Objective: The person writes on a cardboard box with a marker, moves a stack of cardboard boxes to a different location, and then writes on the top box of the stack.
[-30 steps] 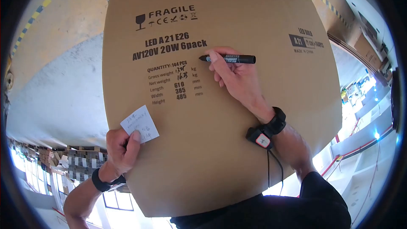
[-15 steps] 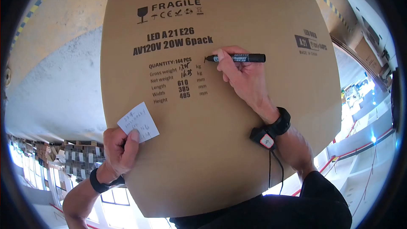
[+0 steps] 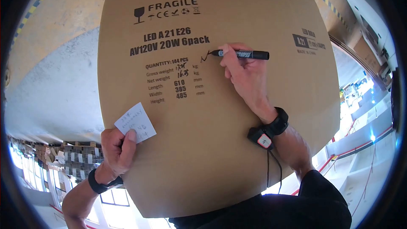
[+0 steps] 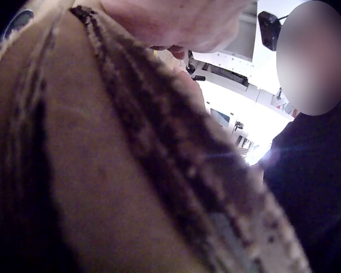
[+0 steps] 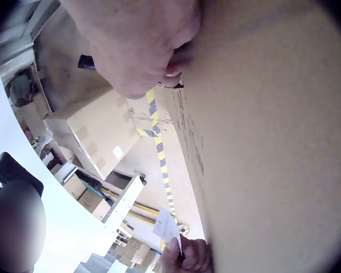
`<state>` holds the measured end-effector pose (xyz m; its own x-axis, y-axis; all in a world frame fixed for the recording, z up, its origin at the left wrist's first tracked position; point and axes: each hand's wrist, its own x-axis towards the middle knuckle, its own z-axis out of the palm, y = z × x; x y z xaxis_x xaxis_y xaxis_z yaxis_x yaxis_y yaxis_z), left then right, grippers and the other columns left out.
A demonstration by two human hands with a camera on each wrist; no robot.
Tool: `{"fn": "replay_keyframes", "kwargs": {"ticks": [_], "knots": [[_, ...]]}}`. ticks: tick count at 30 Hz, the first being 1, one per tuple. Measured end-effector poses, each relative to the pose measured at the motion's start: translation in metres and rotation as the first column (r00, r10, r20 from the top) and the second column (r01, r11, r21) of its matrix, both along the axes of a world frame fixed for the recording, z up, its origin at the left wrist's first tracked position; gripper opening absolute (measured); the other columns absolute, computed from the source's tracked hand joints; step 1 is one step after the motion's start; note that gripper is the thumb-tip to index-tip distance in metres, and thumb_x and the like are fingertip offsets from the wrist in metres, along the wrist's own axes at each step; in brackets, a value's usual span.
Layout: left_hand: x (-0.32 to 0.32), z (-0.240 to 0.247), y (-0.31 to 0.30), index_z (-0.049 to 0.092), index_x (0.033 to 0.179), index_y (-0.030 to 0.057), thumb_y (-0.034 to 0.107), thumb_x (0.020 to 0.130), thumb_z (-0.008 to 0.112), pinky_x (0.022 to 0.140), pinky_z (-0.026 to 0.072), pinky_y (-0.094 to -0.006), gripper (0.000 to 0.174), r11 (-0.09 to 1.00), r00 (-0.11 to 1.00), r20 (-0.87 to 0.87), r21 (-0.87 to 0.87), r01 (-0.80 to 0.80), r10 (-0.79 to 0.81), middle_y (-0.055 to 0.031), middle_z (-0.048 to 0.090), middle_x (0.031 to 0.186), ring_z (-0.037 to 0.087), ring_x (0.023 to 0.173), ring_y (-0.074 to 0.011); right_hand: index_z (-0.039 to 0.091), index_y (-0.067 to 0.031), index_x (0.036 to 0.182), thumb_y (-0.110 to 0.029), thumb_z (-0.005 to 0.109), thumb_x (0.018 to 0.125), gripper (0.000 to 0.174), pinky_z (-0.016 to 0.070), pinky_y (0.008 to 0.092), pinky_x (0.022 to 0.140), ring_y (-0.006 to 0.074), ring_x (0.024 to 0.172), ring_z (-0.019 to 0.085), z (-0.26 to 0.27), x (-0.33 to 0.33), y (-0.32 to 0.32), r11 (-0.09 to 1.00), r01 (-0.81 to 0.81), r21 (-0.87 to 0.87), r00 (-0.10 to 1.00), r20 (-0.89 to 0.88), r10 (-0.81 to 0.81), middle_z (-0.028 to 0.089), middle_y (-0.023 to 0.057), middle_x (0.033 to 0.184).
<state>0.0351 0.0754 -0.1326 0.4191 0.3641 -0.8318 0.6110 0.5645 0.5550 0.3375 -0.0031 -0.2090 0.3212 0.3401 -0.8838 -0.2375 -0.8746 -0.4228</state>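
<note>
A large brown cardboard box [image 3: 220,144] with black print faces me in the head view. My right hand [image 3: 246,78] grips a black permanent marker [image 3: 254,54] between thumb and fingers, its tip at a fresh zigzag stroke right of the quantity line. At the box's left edge, my left hand [image 3: 116,150] pinches a small white note [image 3: 137,118] with handwriting under its thumb. In the right wrist view, the note [image 5: 166,224] stands up from the left hand beside the board. Corrugated cardboard edges [image 4: 159,142] fill much of the left wrist view.
Yellow-and-black floor tape [image 3: 42,6] runs along the far left. Stacked cartons [image 3: 82,159] stand beyond the left arm. Another large carton [image 5: 96,131] shows in the right wrist view. A cable [image 3: 273,165] hangs from the right wrist camera.
The marker tip has moved slightly right and up, leaving a dark zigzag on the bare cardboard beside the quantity line. The left hand keeps its hold on the note.
</note>
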Motion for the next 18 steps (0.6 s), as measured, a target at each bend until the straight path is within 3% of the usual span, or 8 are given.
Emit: {"fn": "replay_keyframes", "kwargs": {"ticks": [1, 4, 7, 18], "knots": [[-0.001, 0.0, 0.001, 0.056, 0.07, -0.0037, 0.007, 0.091, 0.051, 0.043, 0.0334, -0.0258, 0.024, 1.0, 1.0, 0.009, -0.011, -0.001, 0.001, -0.0046, 0.056, 0.053, 0.046, 0.043, -0.0091, 0.066, 0.0003, 0.093, -0.014, 0.062, 0.096, 0.015, 0.0355, 0.0197, 0.051, 0.0007, 0.059, 0.045, 0.0, 0.0, 0.002, 0.999, 0.045, 0.001, 0.999, -0.006, -0.045, 0.052, -0.0062, 0.068], [-0.002, 0.0, 0.001, 0.056, 0.07, -0.0034, 0.007, 0.091, 0.051, 0.043, 0.0333, -0.0258, 0.024, 1.0, 0.999, 0.032, 0.003, 0.007, -0.007, -0.0046, 0.056, 0.053, 0.046, 0.044, -0.009, 0.065, -0.0001, 0.091, -0.015, 0.062, 0.097, 0.016, 0.0343, 0.0196, 0.049, 0.0005, 0.058, 0.045, -0.005, -0.001, -0.008, 0.997, -0.05, 0.062, 0.999, -0.006, 0.05, 0.052, -0.0065, 0.067], [-0.005, -0.001, 0.001, 0.056, 0.069, -0.0031, 0.007, 0.092, 0.05, 0.043, 0.0332, -0.0256, 0.025, 0.999, 1.0, 0.009, -0.023, 0.025, -0.025, -0.0048, 0.056, 0.053, 0.047, 0.044, -0.0088, 0.064, -0.0002, 0.089, -0.015, 0.061, 0.097, 0.017, 0.0336, 0.0195, 0.048, 0.0005, 0.056, 0.044, -0.003, 0.003, -0.008, 0.999, 0.035, 0.029, 0.995, -0.097, -0.032, 0.052, -0.0063, 0.067], [-0.003, 0.0, 0.003, 0.057, 0.071, -0.0033, 0.006, 0.091, 0.05, 0.044, 0.0346, -0.0256, 0.023, 1.0, 1.0, 0.021, -0.011, 0.011, -0.01, -0.0045, 0.056, 0.054, 0.048, 0.045, -0.0096, 0.066, 0.0003, 0.093, -0.015, 0.059, 0.097, 0.017, 0.0365, 0.0198, 0.047, 0.0022, 0.054, 0.047, 0.001, 0.002, -0.001, 1.0, 0.022, -0.014, 0.999, -0.041, -0.022, 0.056, -0.0029, 0.067]]}}
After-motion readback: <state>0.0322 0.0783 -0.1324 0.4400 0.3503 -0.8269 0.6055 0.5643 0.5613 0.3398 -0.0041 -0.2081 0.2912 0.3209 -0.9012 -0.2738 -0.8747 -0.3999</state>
